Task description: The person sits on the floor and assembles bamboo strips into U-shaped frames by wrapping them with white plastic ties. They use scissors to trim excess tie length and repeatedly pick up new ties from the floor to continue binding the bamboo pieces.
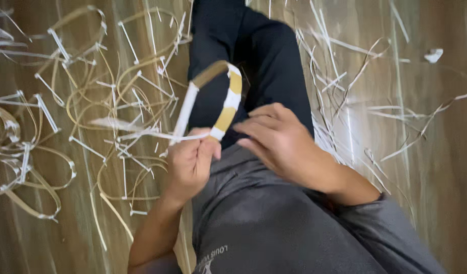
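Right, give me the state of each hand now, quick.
Left hand: closed, pinching the curved tan strip wrapped with white bands.
Right hand: open, fingers spread, holding nothing, just right of the strip.

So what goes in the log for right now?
left hand: pinching bent strip hoop | right hand: open, beside hoop | floor: loose strips

A craft work floor: wood-look flooring [441,152] strewn with bent cane loops [66,111] and pale strip offcuts [345,76].
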Available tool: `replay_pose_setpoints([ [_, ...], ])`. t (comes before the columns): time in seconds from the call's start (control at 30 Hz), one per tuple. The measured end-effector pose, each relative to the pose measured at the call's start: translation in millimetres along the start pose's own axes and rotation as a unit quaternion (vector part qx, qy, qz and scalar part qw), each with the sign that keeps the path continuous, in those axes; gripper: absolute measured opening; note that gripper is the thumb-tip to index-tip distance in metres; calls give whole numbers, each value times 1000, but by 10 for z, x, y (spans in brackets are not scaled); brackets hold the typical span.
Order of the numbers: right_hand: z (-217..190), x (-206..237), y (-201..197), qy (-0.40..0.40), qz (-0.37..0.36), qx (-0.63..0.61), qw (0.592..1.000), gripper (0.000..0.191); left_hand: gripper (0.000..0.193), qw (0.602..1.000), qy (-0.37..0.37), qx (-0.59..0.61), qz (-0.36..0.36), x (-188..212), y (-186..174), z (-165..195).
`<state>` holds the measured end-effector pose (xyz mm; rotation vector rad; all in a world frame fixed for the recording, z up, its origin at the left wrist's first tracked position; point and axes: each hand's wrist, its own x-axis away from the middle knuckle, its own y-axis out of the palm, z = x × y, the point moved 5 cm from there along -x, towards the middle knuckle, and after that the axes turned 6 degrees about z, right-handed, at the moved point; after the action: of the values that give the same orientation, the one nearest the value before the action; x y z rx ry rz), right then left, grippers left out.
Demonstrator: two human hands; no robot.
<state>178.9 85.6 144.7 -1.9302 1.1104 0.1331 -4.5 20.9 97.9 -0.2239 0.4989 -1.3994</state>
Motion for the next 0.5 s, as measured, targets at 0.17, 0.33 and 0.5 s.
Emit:
replay_pose_setpoints([
  [0.17, -235, 31, -107, -72, 86, 87, 990, 44, 11, 995, 88, -48, 3, -45, 205, 82],
  [0.33, -118, -149, 202, -115, 73, -176, 975, 21, 9, 990, 142, 25, 9, -103, 195, 42],
  [0.5, 162, 22, 205, -53, 26, -211, 976, 16, 14, 996, -22, -14, 81, -117, -23, -241],
])
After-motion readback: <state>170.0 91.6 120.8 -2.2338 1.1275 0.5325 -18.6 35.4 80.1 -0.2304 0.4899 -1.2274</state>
